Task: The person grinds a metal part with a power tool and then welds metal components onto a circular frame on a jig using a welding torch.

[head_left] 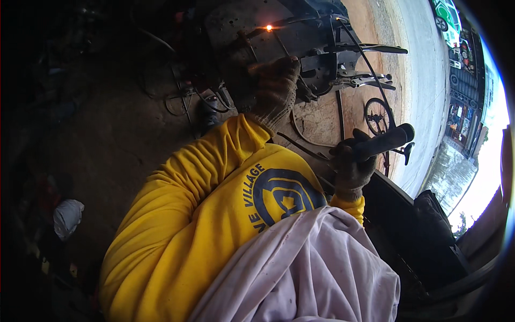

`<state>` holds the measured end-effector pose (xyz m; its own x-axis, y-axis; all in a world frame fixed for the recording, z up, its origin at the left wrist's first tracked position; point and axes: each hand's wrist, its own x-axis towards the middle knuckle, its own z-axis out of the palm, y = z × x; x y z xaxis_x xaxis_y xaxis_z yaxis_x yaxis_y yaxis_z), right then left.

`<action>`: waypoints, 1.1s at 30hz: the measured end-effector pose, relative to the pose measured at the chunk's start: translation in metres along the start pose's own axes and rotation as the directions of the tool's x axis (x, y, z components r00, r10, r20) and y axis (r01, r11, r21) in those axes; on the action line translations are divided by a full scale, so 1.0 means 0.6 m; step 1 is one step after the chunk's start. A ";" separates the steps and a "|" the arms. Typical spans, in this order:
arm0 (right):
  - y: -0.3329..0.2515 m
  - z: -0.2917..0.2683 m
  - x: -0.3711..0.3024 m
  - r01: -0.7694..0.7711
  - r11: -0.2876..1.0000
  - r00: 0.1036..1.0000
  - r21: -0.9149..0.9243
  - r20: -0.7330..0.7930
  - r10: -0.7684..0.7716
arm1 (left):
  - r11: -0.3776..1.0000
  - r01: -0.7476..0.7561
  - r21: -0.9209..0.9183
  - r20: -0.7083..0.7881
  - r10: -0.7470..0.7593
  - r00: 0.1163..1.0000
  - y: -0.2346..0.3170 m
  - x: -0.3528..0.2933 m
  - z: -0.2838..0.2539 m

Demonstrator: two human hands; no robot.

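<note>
My left hand (272, 92), in a knitted work glove, is closed close to a dark metal panel (230, 27). A thin rod (280, 43) runs from its fingers toward a small glowing orange spot (269, 27) on the panel. The rod's grip is partly lost in shadow. My right hand (351, 166), gloved as well, is wrapped round a thick dark tube (385, 142) with a wider end. What the tube belongs to does not show. Locking pliers (359, 80) grip the panel's edge, and another dark pair of handles (370, 49) sticks out above them.
Black cables (300, 140) loop between the hands and over the floor (123, 118). A bicycle wheel (377, 115) shows beyond the right hand. A pale cloth (311, 268) hangs over my yellow top. At the far right are a road (424, 80) and a green and white vehicle (449, 19).
</note>
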<state>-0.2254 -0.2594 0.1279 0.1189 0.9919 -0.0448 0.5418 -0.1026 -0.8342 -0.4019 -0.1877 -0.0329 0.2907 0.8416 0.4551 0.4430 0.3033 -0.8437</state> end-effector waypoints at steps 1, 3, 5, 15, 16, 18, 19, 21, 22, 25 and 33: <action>-0.002 0.000 -0.001 0.004 1.000 1.000 0.007 -0.004 -0.004 | 0.997 0.022 -0.075 0.078 -0.016 0.997 -0.005 0.000 -0.010; -0.013 0.001 -0.004 -0.011 0.983 1.000 0.181 -0.005 0.012 | 0.988 0.050 -0.147 0.148 -0.028 0.989 -0.001 -0.006 -0.014; -0.016 -0.001 -0.011 -0.027 0.974 0.999 0.223 -0.036 0.036 | 0.687 0.059 -0.724 0.142 0.065 0.988 0.015 -0.019 0.000; -0.009 -0.068 -0.025 -0.056 0.937 0.964 0.345 -0.225 0.140 | -0.806 0.573 0.147 0.530 0.554 0.642 -0.064 0.040 0.018; -0.005 -0.075 -0.032 -0.054 0.934 0.962 0.352 -0.234 0.144 | -0.790 0.530 0.307 0.514 0.607 0.607 -0.068 0.041 0.016; 0.003 -0.086 -0.044 -0.033 0.886 0.938 0.462 -0.292 0.187 | -0.753 0.480 0.451 0.483 0.658 0.579 -0.066 0.042 0.012; 0.005 -0.091 -0.048 -0.046 0.891 0.919 0.452 -0.331 0.215 | -0.788 0.472 0.395 0.534 0.615 0.580 -0.058 0.043 0.011; 0.024 -0.107 -0.060 -0.034 0.884 0.915 0.467 -0.341 0.215 | -0.818 0.470 0.331 0.573 0.571 0.588 -0.066 0.050 0.007; 0.033 -0.113 -0.065 -0.024 0.880 0.916 0.475 -0.342 0.209 | -0.744 0.453 0.492 0.532 0.669 0.520 -0.073 0.054 0.008; 0.034 -0.126 -0.080 -0.106 0.895 0.897 0.433 -0.346 0.274 | -0.716 0.438 0.544 0.489 0.695 0.527 -0.102 0.055 0.002; 0.067 -0.158 -0.078 -0.192 0.891 0.855 0.410 -0.375 0.357 | -0.488 0.483 0.727 0.411 0.873 0.263 -0.130 0.082 0.001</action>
<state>-0.1302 -0.3172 0.1483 0.6076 0.7835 -0.1300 0.1187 -0.2515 -0.9606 -0.4226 -0.1701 0.0553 0.1146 0.6696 -0.7338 -0.6924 0.5835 0.4244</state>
